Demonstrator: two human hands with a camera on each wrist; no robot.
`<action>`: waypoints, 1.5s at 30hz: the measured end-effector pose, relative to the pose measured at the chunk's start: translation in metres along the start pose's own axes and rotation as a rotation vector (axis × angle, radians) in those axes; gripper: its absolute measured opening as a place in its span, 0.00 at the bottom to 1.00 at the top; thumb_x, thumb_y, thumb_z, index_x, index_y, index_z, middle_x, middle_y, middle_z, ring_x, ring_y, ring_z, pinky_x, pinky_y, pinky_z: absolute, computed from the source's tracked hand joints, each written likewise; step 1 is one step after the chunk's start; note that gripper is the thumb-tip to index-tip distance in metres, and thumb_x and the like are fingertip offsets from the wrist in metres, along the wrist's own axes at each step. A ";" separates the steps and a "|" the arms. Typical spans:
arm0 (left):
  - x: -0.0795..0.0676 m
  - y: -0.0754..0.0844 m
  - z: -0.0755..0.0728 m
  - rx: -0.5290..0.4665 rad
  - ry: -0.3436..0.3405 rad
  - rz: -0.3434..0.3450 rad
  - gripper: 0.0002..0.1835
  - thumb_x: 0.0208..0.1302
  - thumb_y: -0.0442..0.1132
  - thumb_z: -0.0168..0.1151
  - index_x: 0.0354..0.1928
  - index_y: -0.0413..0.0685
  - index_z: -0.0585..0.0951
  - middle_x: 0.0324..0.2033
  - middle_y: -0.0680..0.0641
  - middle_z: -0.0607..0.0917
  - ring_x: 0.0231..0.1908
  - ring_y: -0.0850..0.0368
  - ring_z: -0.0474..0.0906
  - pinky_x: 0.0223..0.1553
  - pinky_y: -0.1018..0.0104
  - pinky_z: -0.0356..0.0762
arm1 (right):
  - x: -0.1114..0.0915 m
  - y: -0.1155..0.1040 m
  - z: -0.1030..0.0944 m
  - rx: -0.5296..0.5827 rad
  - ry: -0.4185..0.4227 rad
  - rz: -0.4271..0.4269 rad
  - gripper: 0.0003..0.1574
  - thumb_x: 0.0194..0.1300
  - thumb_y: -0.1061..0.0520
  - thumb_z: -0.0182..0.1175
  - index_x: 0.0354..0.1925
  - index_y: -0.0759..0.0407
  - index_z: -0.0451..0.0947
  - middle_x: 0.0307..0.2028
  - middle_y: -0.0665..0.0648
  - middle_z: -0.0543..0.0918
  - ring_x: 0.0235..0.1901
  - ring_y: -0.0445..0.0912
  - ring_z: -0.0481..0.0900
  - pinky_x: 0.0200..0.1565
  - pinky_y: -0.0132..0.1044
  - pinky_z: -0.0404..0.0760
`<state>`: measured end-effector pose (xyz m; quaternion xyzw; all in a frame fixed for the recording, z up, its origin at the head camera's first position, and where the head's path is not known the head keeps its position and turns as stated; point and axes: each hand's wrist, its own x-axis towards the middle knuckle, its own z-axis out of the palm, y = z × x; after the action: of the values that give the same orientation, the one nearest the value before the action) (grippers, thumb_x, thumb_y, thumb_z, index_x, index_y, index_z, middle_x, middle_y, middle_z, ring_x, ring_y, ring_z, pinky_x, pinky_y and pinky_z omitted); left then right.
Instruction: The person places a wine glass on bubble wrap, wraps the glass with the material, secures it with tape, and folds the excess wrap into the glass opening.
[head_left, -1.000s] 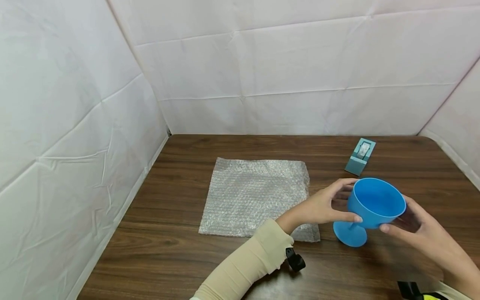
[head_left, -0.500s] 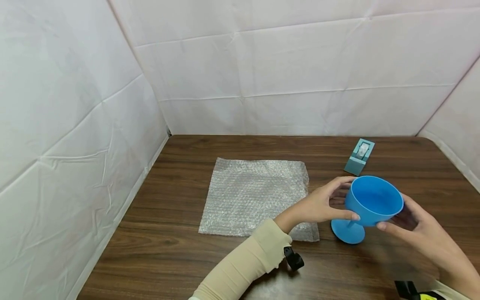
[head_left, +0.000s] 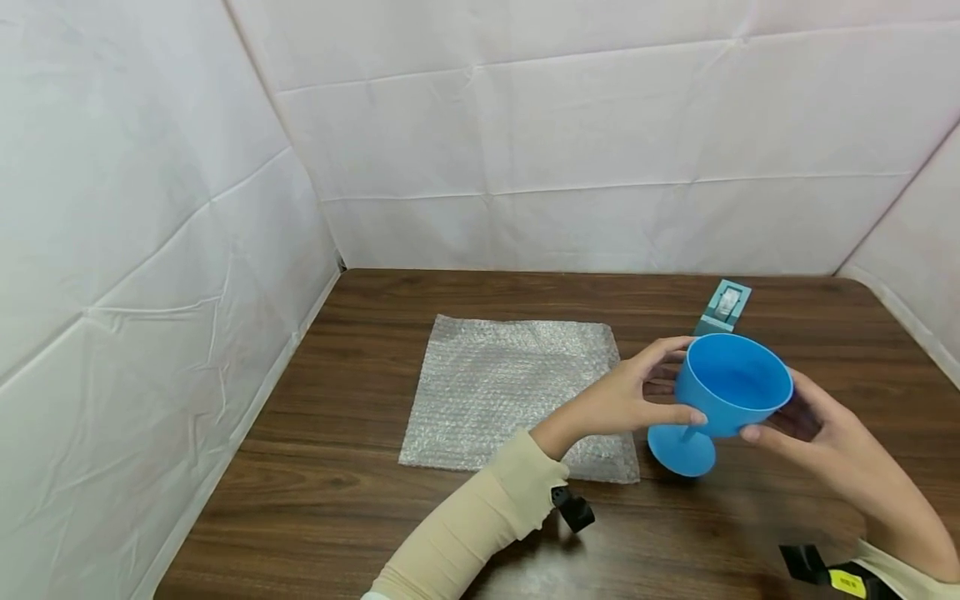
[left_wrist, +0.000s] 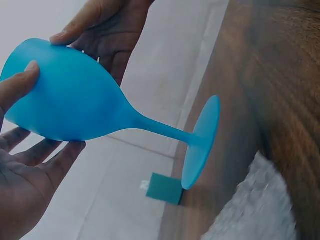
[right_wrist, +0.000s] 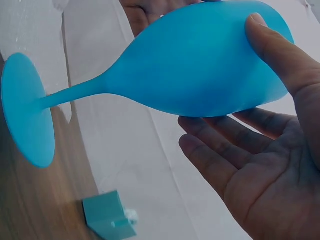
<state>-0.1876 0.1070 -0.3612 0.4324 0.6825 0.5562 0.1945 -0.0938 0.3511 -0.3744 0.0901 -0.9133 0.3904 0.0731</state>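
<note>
A blue plastic wine goblet is held by its bowl between both hands, tilted, its round foot toward the table. My left hand grips the bowl from the left, thumb near the rim and fingers round the far side. From the right my right hand grips it too, with the thumb on one side and the fingers under the other. In both wrist views the stem and foot are untouched. A sheet of bubble wrap lies flat to the left, partly behind the left wrist.
Behind the goblet stands a teal tape dispenser with a small roll in it, partly hidden by the rim. Dark wood-grain covers the table. White cloth walls enclose its back and sides.
Both hands have carried the goblet a little leftward and toward the back of the table. It now overlaps the tape dispenser in the head view. The bubble wrap has stayed put.
</note>
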 end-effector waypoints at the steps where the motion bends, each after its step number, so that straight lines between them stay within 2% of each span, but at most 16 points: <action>1: -0.002 0.001 -0.003 0.002 0.008 0.001 0.42 0.62 0.35 0.65 0.73 0.59 0.55 0.65 0.48 0.70 0.60 0.65 0.71 0.55 0.74 0.73 | 0.003 -0.002 0.001 0.008 -0.008 -0.011 0.52 0.62 0.61 0.65 0.75 0.58 0.48 0.56 0.46 0.67 0.45 0.16 0.66 0.37 0.18 0.75; 4: -0.008 0.005 -0.013 0.013 0.037 -0.010 0.41 0.62 0.36 0.65 0.73 0.59 0.55 0.64 0.48 0.71 0.59 0.64 0.72 0.55 0.72 0.74 | 0.014 -0.011 0.003 0.037 -0.036 -0.059 0.51 0.62 0.62 0.64 0.75 0.57 0.49 0.56 0.38 0.66 0.48 0.17 0.67 0.40 0.17 0.75; 6: -0.013 0.008 -0.021 0.035 0.060 -0.016 0.41 0.62 0.36 0.65 0.73 0.58 0.55 0.63 0.47 0.71 0.59 0.63 0.73 0.55 0.71 0.74 | 0.021 -0.018 0.005 0.057 -0.058 -0.086 0.50 0.62 0.63 0.64 0.75 0.57 0.49 0.57 0.38 0.67 0.48 0.18 0.68 0.41 0.18 0.76; 13: -0.032 0.017 -0.045 0.087 0.135 -0.044 0.41 0.62 0.39 0.65 0.73 0.58 0.56 0.63 0.46 0.71 0.58 0.59 0.74 0.56 0.68 0.75 | 0.044 -0.048 0.013 0.102 -0.134 -0.118 0.46 0.66 0.60 0.61 0.74 0.57 0.50 0.61 0.67 0.71 0.49 0.21 0.71 0.42 0.24 0.79; 17: -0.043 0.019 -0.057 0.084 0.177 -0.070 0.40 0.63 0.40 0.65 0.73 0.59 0.57 0.63 0.46 0.72 0.58 0.58 0.75 0.55 0.67 0.76 | 0.056 -0.062 0.022 0.147 -0.170 -0.121 0.43 0.68 0.59 0.59 0.74 0.58 0.50 0.61 0.67 0.72 0.49 0.25 0.74 0.43 0.32 0.82; 21: -0.053 0.018 -0.072 0.090 0.206 -0.077 0.39 0.63 0.41 0.65 0.73 0.59 0.57 0.62 0.45 0.72 0.57 0.56 0.75 0.54 0.68 0.76 | 0.070 -0.075 0.032 0.196 -0.210 -0.093 0.43 0.69 0.55 0.57 0.75 0.56 0.49 0.62 0.65 0.72 0.54 0.45 0.79 0.46 0.42 0.83; 23: -0.058 0.018 -0.079 0.098 0.220 -0.083 0.39 0.63 0.41 0.65 0.73 0.58 0.57 0.62 0.45 0.72 0.58 0.53 0.75 0.54 0.67 0.76 | 0.076 -0.080 0.039 0.219 -0.225 -0.073 0.43 0.69 0.52 0.57 0.75 0.56 0.49 0.63 0.66 0.71 0.56 0.55 0.77 0.48 0.48 0.82; 25: -0.063 0.017 -0.086 0.100 0.233 -0.092 0.39 0.63 0.41 0.64 0.73 0.57 0.57 0.62 0.43 0.72 0.58 0.50 0.75 0.55 0.65 0.77 | 0.082 -0.085 0.046 0.234 -0.235 -0.056 0.44 0.69 0.50 0.57 0.75 0.57 0.49 0.63 0.66 0.71 0.57 0.62 0.75 0.49 0.52 0.81; 29: -0.076 0.016 -0.097 0.107 0.269 -0.120 0.39 0.63 0.49 0.64 0.73 0.55 0.57 0.61 0.42 0.72 0.59 0.46 0.75 0.56 0.59 0.77 | 0.095 -0.092 0.060 0.240 -0.248 -0.051 0.46 0.68 0.46 0.58 0.74 0.58 0.49 0.62 0.66 0.72 0.58 0.62 0.75 0.50 0.56 0.79; 34: -0.091 0.013 -0.111 0.096 0.307 -0.166 0.44 0.59 0.61 0.63 0.72 0.54 0.58 0.62 0.41 0.72 0.60 0.44 0.73 0.58 0.51 0.75 | 0.109 -0.105 0.075 0.232 -0.263 -0.065 0.46 0.69 0.44 0.57 0.73 0.62 0.51 0.62 0.67 0.71 0.58 0.62 0.75 0.53 0.57 0.78; 38: -0.102 0.014 -0.122 0.092 0.345 -0.213 0.42 0.60 0.59 0.63 0.72 0.56 0.58 0.62 0.41 0.71 0.60 0.43 0.72 0.57 0.47 0.74 | 0.119 -0.114 0.087 0.227 -0.271 -0.081 0.46 0.70 0.42 0.55 0.73 0.63 0.51 0.62 0.67 0.71 0.59 0.60 0.74 0.55 0.56 0.77; 45: -0.115 0.012 -0.140 0.089 0.388 -0.284 0.38 0.63 0.54 0.62 0.72 0.54 0.60 0.62 0.43 0.72 0.61 0.43 0.71 0.57 0.46 0.74 | 0.134 -0.124 0.110 0.278 -0.310 -0.027 0.48 0.68 0.35 0.53 0.73 0.61 0.52 0.64 0.64 0.70 0.61 0.57 0.73 0.57 0.55 0.75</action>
<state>-0.2240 -0.0683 -0.3321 0.2251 0.7850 0.5652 0.1167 -0.2035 0.1732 -0.3358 0.1705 -0.8496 0.4933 -0.0761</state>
